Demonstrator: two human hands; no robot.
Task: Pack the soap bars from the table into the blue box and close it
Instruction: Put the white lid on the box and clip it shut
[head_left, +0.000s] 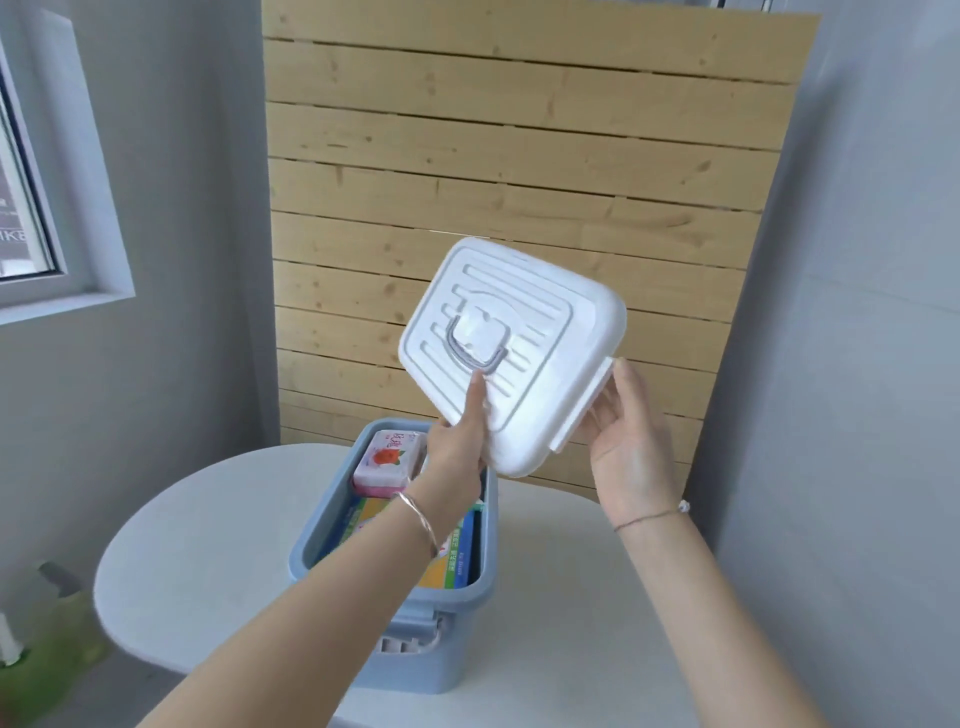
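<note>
From the head camera, both bare hands hold a white lid (511, 353) in the air above the blue box (400, 639), tilted so its top faces the viewer. The lid is smooth moulded plastic, a rounded rectangle with raised parallel ribs, a grey outline groove and a grey folding handle (475, 345) in its middle; a flat latch tab juts from its right edge.

The left hand (460, 444) grips the lid's lower left edge, thumb pressed up along the ribbed top, the other fingers hidden beneath. A thin metal bangle (418, 519) circles that wrist. The right hand (626, 439) is loosely cupped against the lid's right edge beside the latch tab, palm showing and fingers curled behind the rim; a fine cord bracelet (649, 517) sits on that wrist.

The blue box stands open near the middle of the round white table (208, 545), its far end toward the table's back edge. It is a matte plastic tub with rounded corners, a thick rolled rim and a white latch clip on its near end. Inside, a pink-and-white wrapped soap bar (387, 457) lies at the far end on top, a glossy rounded block. Below it stand flat packs (452, 561) with yellow, green and blue printed sides, partly hidden by the left forearm.

Behind the table leans a panel of pale knotty wooden slats (519, 156) against a grey wall.
</note>
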